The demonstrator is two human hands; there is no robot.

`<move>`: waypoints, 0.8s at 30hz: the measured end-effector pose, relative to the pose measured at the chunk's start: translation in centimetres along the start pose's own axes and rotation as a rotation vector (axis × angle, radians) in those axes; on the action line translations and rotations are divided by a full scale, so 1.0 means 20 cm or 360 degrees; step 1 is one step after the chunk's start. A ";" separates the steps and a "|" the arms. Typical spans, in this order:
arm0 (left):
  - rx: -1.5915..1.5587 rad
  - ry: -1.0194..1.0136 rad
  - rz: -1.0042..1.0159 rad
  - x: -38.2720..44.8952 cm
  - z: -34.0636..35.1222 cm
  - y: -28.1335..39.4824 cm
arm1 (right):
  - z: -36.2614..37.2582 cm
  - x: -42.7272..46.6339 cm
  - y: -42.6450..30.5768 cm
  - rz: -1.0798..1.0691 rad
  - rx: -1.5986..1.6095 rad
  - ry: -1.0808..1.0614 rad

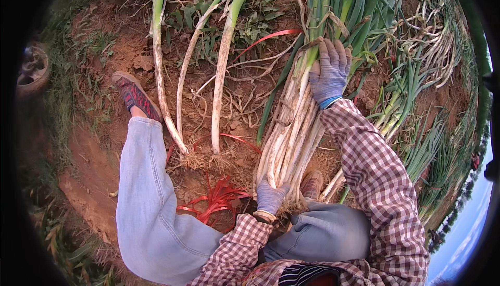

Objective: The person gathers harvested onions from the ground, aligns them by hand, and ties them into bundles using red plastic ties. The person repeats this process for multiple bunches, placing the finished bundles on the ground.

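Note:
A thick bundle of long green onions (291, 130) lies before me on the soil, white stems towards me and green leaves pointing away. My left hand (271, 196), in a dirty knit glove, grips the stems just above the roots. Farther up, my right hand (332, 67), gloved too, lies with its palm against the stems where they turn green; its fingers are extended and close together, its thumb a little apart. Left of the bundle, several loose green onions (222, 79) rest on the ground, roots towards me. A bunch of red plastic ties (216, 200) lies between my legs.
More green onions (441, 48) are heaped at the right, with leafy bunches (424, 161) below them. Red strips (269, 38) and weeds lie on the reddish soil. My shod foot (136, 94) is at the left. A wheel (33, 69) shows at the far left edge.

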State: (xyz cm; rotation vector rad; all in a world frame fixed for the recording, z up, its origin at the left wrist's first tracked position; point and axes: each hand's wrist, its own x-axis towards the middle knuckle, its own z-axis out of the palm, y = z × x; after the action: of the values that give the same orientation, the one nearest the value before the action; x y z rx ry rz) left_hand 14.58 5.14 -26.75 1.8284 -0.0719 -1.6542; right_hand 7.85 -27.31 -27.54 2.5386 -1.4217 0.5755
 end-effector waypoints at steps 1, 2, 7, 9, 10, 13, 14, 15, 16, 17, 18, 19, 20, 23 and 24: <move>-0.0108 0.0001 0.0001 0.00 -0.02 -0.05 | 0.00 -0.02 -0.01 -0.0006 -0.0002 0.0016; -0.0121 -0.0006 -0.0052 0.01 -0.04 -0.10 | 0.04 -0.03 -0.05 -0.0010 0.0040 0.0016; 0.0456 0.0013 0.0193 0.00 -0.05 -0.03 | 0.04 0.01 -0.02 -0.0011 -0.0088 -0.0014; 0.0870 0.0145 0.0568 -0.05 -0.03 0.02 | 0.04 0.03 0.00 -0.0016 -0.0159 -0.0023; 0.1146 0.0253 0.0773 -0.10 0.00 0.18 | 0.04 0.02 0.02 0.0001 -0.0213 -0.0036; 0.1571 0.0179 0.0766 -0.01 -0.03 0.42 | 0.04 0.02 0.02 0.0006 -0.0285 -0.0069; 0.1645 0.0083 0.0655 0.05 -0.07 0.47 | 0.05 0.03 0.00 0.0003 -0.0250 -0.0060; 0.1672 0.0042 0.0665 0.08 -0.13 0.49 | 0.07 0.03 -0.04 0.0001 -0.0200 -0.0058; 0.1515 -0.0128 0.0569 0.14 -0.18 0.47 | 0.08 0.02 -0.03 -0.0005 -0.0215 -0.0052; 0.1066 -0.0424 0.0531 0.25 -0.27 0.39 | 0.08 0.01 -0.04 0.0007 -0.0177 -0.0025; 0.0803 -0.0623 0.0401 0.36 -0.35 0.35 | 0.05 0.02 -0.06 0.0029 -0.0171 -0.0016; 0.0966 -0.0683 0.0283 0.37 -0.35 0.42 | 0.03 0.00 -0.06 0.0053 -0.0166 -0.0016; 0.1188 -0.0532 0.0387 0.34 -0.29 0.44 | 0.05 -0.02 -0.04 0.0057 -0.0065 0.0112; 0.1609 -0.0297 0.0651 0.39 -0.33 0.35 | 0.05 -0.01 -0.08 0.0000 -0.0023 0.0157; 0.1706 -0.0265 0.0742 0.38 -0.32 0.36 | 0.06 -0.01 -0.07 -0.0007 -0.0035 0.0162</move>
State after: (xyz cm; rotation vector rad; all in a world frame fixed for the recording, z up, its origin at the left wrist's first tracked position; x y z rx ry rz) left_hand 24.70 -1.24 -29.81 2.0986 -1.5827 -1.4963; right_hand 9.15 -26.81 -28.59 2.4576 -1.3799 0.6742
